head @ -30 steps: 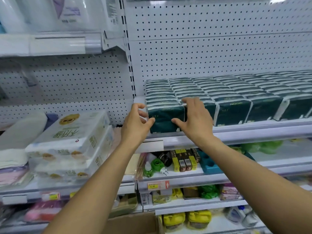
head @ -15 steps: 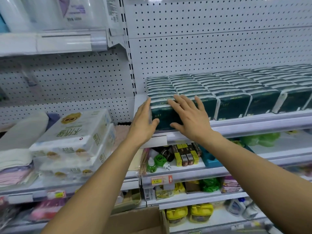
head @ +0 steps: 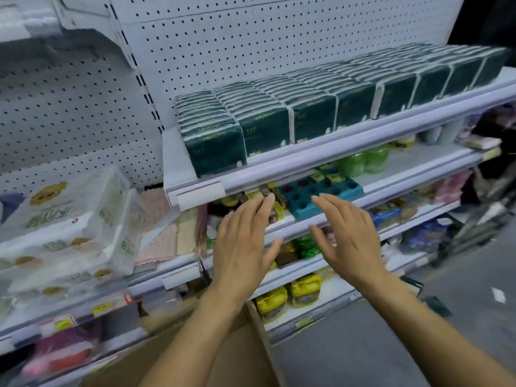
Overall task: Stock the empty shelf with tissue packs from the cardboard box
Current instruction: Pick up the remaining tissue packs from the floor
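Observation:
Dark green tissue packs (head: 312, 118) stand in tight rows along the white shelf (head: 321, 159), filling it from the left end to the far right. The leftmost front pack (head: 215, 152) sits at the shelf's left end. Both my hands hang in the air below that shelf, holding nothing. My left hand (head: 243, 244) has its fingers straight and spread, and so does my right hand (head: 346, 238). The brown cardboard box (head: 243, 356) shows at the bottom centre, partly hidden by my forearms; its inside cannot be seen.
White packs of paper goods (head: 69, 227) are stacked on the left bay's shelf. Lower shelves hold a blue tray (head: 321, 194), green bottles (head: 363, 162) and yellow packs (head: 290, 294). Grey floor (head: 418, 344) lies at the right. White pegboard (head: 251, 46) backs the shelves.
Both hands have let go of the leftmost front pack and dropped below the shelf edge, fingers open. The view has swung down and to the right.

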The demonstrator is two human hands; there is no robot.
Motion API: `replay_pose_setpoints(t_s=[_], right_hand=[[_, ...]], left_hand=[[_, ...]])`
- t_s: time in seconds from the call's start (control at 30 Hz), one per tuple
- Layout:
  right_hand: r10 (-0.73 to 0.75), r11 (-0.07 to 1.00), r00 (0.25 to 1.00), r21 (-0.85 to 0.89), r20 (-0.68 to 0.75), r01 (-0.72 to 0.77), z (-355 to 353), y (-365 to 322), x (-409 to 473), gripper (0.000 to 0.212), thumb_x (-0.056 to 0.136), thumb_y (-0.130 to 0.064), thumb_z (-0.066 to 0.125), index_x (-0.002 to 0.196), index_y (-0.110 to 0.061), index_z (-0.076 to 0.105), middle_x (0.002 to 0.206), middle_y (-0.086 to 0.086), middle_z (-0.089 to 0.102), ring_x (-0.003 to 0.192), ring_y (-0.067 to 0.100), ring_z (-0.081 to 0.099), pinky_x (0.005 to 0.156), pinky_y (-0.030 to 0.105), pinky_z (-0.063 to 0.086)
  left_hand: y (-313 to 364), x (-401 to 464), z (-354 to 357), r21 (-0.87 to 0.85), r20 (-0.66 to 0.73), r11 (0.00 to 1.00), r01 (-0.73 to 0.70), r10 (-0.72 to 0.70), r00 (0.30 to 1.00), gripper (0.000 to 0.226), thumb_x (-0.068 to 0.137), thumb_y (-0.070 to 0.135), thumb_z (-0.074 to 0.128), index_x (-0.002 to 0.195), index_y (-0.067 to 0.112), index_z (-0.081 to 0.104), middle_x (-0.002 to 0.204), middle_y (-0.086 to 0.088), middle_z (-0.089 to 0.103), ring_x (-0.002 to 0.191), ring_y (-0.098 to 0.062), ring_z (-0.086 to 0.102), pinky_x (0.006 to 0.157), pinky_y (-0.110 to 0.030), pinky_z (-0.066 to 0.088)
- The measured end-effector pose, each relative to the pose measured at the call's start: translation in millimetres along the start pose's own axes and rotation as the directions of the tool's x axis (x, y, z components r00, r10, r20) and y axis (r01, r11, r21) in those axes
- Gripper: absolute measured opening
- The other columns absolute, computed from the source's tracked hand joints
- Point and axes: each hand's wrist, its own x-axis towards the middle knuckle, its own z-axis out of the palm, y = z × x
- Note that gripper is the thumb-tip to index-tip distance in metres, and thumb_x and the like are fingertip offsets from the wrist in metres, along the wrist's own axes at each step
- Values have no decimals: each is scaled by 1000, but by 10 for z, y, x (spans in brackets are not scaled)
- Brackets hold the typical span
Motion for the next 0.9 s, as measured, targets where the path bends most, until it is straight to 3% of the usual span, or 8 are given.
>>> replay_pose_setpoints(t_s=[0.17,0.33,0.47,0.57,0.67,0.73,0.9], right_hand=[[152,985,970,-116,192,-132,-136,726,-720,53,95,-42,48,142,-19,47,135,1,56,117,24,55,99,46,38],[337,936,877,-225,343,-272,-371,1705,-1210,53,95,-44,45,143,-23,44,139,0,53,125,24,51,103,51,39],[471,873,811,-317,347,-372,-599,2655,-1594,50,92,-43,51,138,-23,49,132,2,57,115,26,56,95,44,44],[564,815,756,-372,332,-445,-726,3299,-1837,50,88,-37,66,134,-23,52,129,1,59,110,26,56,88,42,46],[640,763,677,-401,363,-507,-743,3803,-2035,52,82,-31,73,129,-20,56,124,3,61,106,29,60,83,43,48],[680,731,625,-422,383,-537,-700,4100,-2159,49,82,-29,72,128,-20,57,121,3,62,104,30,60,82,42,46],[734,676,479,-450,481,-583,-436,4744,-2401,46,91,-35,59,134,-23,51,128,0,56,114,28,54,86,41,41]], left_hand=[[564,7,598,17,199,997,-69,64,978,77,89,50,63,152,22,28,151,-2,41,134,-23,43,109,-45,38],[1344,316,1392,-15,334,990,-140,137,933,81,81,48,73,147,17,40,144,-7,51,126,-27,53,102,-46,46],[1996,548,2148,-67,433,985,-161,174,884,83,78,53,72,146,19,39,143,-5,52,123,-26,57,98,-44,47],[2401,690,2689,-128,512,983,-132,179,840,76,83,56,58,148,20,39,145,-5,51,122,-29,57,97,-47,50],[2739,798,3164,-154,609,980,-126,195,769,77,93,58,50,156,25,20,158,-1,31,138,-26,40,109,-44,36],[2919,885,3483,-179,654,978,-111,203,729,78,94,58,48,156,27,11,161,2,23,143,-22,30,113,-39,28],[3195,1154,4285,-230,728,970,-75,223,648,77,93,52,54,155,23,18,156,1,30,141,-20,32,112,-37,32]])
